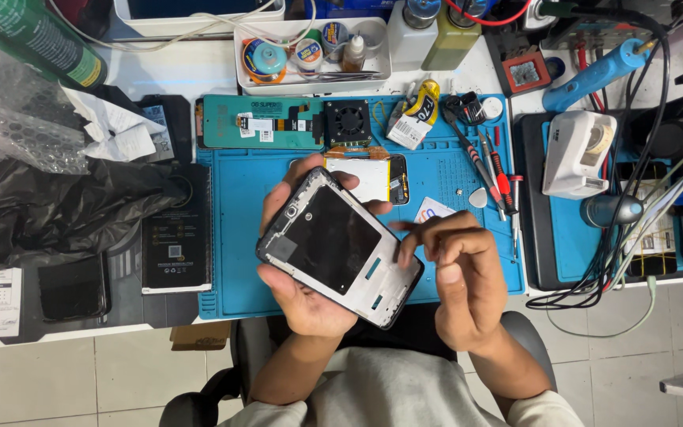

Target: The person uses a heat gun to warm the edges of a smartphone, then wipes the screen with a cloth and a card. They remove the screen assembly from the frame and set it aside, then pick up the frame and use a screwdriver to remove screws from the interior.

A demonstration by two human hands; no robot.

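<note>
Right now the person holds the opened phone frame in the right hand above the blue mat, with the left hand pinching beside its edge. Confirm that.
Not quite: the hands are swapped. The head view shows the phone frame held in the left hand above the blue mat, while the right hand pinches beside its edge.
</note>
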